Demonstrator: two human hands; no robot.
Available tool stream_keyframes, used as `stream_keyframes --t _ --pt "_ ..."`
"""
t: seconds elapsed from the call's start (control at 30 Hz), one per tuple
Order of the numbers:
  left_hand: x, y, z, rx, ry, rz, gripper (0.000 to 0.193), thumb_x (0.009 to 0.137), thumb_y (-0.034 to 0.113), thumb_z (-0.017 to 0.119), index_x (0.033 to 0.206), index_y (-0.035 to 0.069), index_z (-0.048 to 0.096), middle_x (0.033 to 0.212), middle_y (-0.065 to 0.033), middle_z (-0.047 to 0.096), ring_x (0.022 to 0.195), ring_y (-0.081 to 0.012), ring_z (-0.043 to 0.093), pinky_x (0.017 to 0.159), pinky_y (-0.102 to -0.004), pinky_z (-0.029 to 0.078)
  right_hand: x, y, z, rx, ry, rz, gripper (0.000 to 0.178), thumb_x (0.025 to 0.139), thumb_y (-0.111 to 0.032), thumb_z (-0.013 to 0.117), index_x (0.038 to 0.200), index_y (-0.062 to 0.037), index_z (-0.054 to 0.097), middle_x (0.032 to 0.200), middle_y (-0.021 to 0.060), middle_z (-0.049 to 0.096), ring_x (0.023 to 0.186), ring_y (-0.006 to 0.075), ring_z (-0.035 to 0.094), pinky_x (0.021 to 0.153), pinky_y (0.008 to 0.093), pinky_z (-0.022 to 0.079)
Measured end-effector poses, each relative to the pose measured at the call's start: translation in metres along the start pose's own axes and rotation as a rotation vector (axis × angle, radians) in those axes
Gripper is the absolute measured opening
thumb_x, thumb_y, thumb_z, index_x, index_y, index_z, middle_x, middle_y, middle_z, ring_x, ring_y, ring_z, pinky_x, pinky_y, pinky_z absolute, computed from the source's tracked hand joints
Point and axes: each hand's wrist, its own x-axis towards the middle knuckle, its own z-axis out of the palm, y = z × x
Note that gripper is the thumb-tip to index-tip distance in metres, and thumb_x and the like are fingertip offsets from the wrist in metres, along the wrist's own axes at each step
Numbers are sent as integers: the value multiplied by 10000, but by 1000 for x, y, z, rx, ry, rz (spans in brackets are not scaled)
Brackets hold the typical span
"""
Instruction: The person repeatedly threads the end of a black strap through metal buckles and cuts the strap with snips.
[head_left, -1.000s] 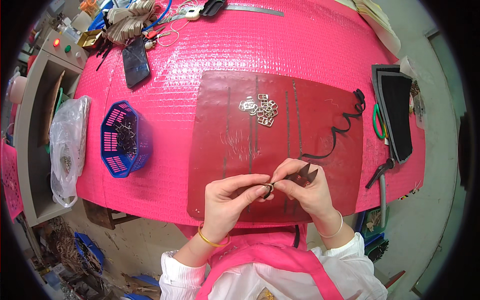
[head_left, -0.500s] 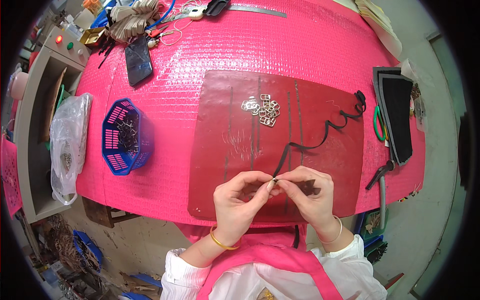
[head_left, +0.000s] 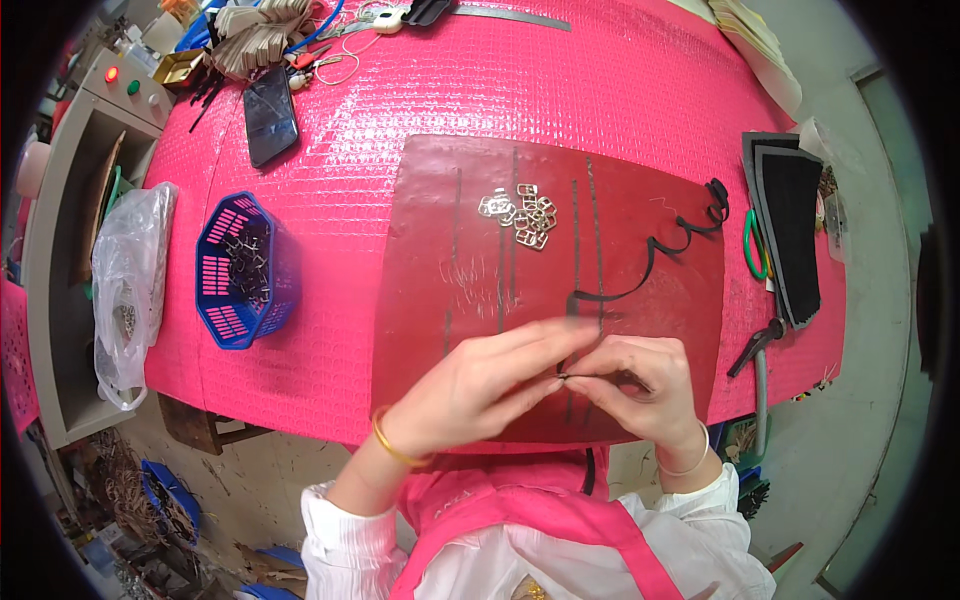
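A narrow black strap (head_left: 647,268) curls from the right side of the red work mat (head_left: 420,240) down to my hands at the mat's near edge. My right hand (head_left: 645,385) is closed in a pinch on the strap's near end. A small metal piece seen there earlier is now mostly hidden by the fingers. My left hand (head_left: 490,380) is stretched out over the strap, its fingers straight and blurred at the tips, its thumb close to the right fingertips. Beyond the hands, several silver buckles (head_left: 530,215) lie in a loose pile on the mat.
A blue basket (head_left: 283,290) of small dark metal parts stands left on the pink table (head_left: 340,190). Farther off are a phone (head_left: 270,118) and a plastic bag (head_left: 130,280). Black sheets (head_left: 785,230), green-handled scissors (head_left: 753,243) and a grey rod (head_left: 761,395) lie right.
My left hand has let go of its pinch at the strap's end, straightening its fingers and swinging across the strap. The right hand keeps its pinch, shifted slightly right and nearer.
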Motion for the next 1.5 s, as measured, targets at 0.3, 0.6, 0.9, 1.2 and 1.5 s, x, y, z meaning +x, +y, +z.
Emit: stream_keyframes --t 0.3,0.6,0.9,1.2,1.5 --pt "-12 -2 14 -83 202 -511 107 760 67 623 767 -39 634 570 -101 572 431 -130 517 417 -263 383 13 1 -1 -192 137 35 49 688 15 657 714 -6 621 587 62 570 484 107 526 427 224 379" --pt "-11 2 20 -7 293 -567 88 766 52 611 760 -33 636 535 -96 565 406 -101 499 381 -241 364 10 4 5 -392 122 -156 103 665 2 676 728 -18 598 572 67 538 457 164 501 418 270 373" --pt "-20 -3 39 -100 514 -483 71 796 1 568 827 -46 610 592 -81 577 426 -97 535 376 -212 405 -3 11 33 -335 74 -71 234 599 105 572 798 -13 538 624 85 466 499 232 497 435 314 384" --pt "-30 -15 11 218 142 -276 155 719 84 669 829 -10 613 614 -101 566 465 -179 546 432 -280 429 1 23 31 -235 63 -17 227 569 104 566 763 -9 535 628 77 473 509 214 509 453 296 404" --pt "-35 -13 6 128 139 -308 110 720 94 668 789 24 619 572 -87 546 467 -183 540 423 -285 414 -1 19 25 -138 14 -123 152 652 60 593 788 -5 569 660 85 536 543 189 533 478 282 416"
